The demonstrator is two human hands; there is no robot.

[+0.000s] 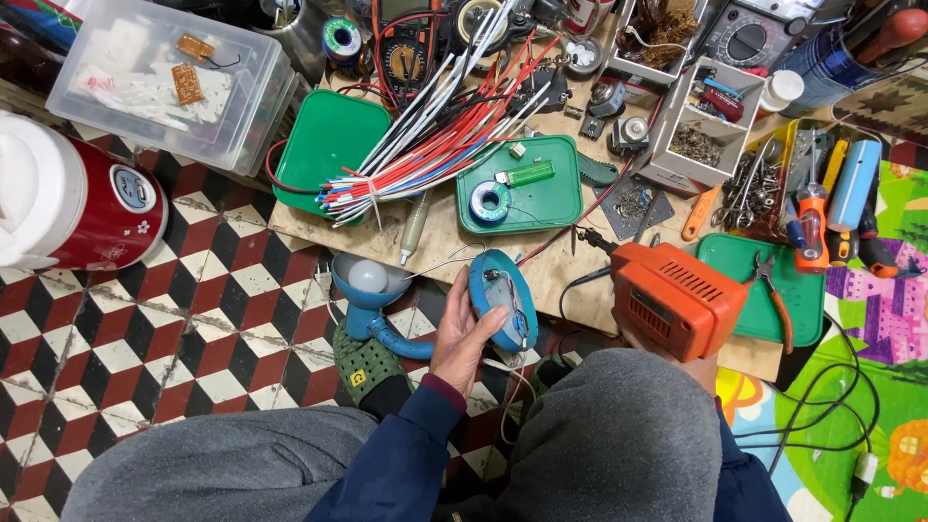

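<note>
The left hand (464,338) clasps the blue lamp base (503,300) by its rim; likely light, brittle plastic, its exposed wiring just above the fingers. The right hand (677,362), mostly hidden, grips the orange soldering gun (672,295).

Single head view, looking steeply down from close above lap, cluttered low workboard (435,232) ahead.

Wire bundle (425,145) across crowded board (551,280)

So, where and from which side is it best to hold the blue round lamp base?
Probably by its rim, from below. The blue lamp base stands tilted on edge with its open wired side facing right, and the left hand already cups the smooth back and lower rim, clear of the wires.
</note>
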